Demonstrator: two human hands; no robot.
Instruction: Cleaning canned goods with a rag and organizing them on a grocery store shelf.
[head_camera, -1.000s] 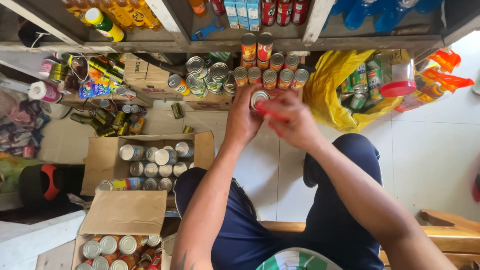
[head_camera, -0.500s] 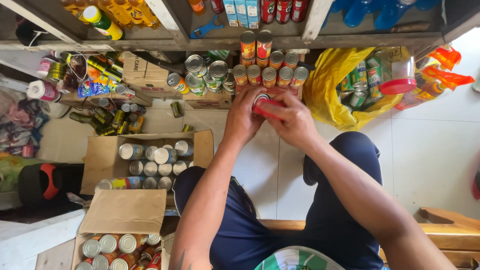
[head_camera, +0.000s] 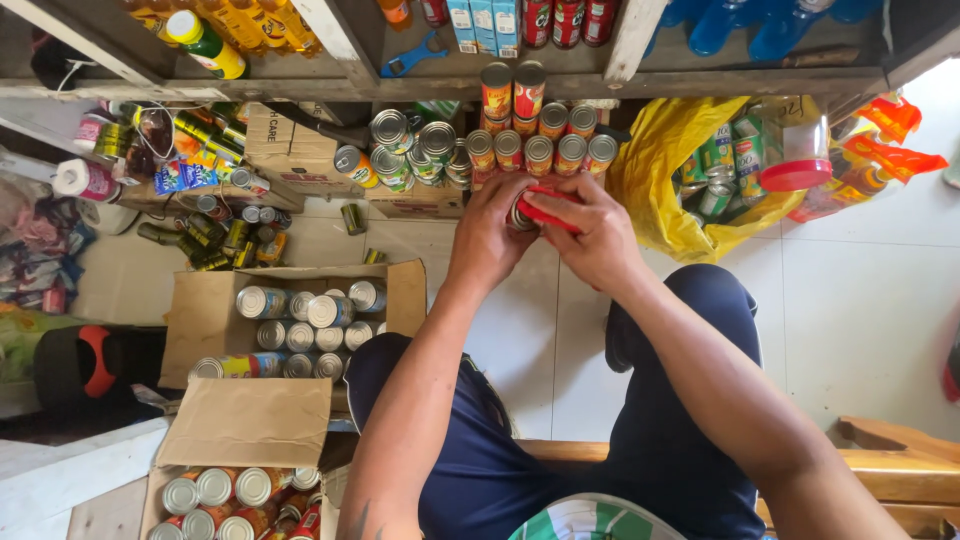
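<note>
- left hand (head_camera: 490, 240): raised in front of the body, fingers curled and closed around the side of a small tin can (head_camera: 520, 214) (only a sliver of the can shows between the two hands).
- right hand (head_camera: 598, 238): pressed close against the left, fingers clamped on a flat red tool (head_camera: 548, 212) laid across the top of the same can; exact kind of tool cannot be told.
- tin can: held in the air between both hands, above the white tiled floor (head_camera: 850, 320), just in front of the stacked orange-labelled cans (head_camera: 540, 150) under the wooden shelf (head_camera: 560, 85).
- further silver-topped cans (head_camera: 415, 145): piled left of the orange stack, on a low cardboard carton (head_camera: 290, 150).
- open cardboard box (head_camera: 205, 310): on the floor to the left, filled with tins standing upright and lying sideways.
- second cardboard box (head_camera: 240, 425): nearer the bottom edge, flap folded open, more tins inside.
- yellow plastic bag (head_camera: 665, 175): right of the orange stack, holding green-labelled tins.
- clear jar with red lid (head_camera: 797, 155): beside the bag, tilted.
- bottles (head_camera: 215, 40): lying on the shelf at upper left.
- wooden bench (head_camera: 900, 460): under the seated person, lower right.
</note>
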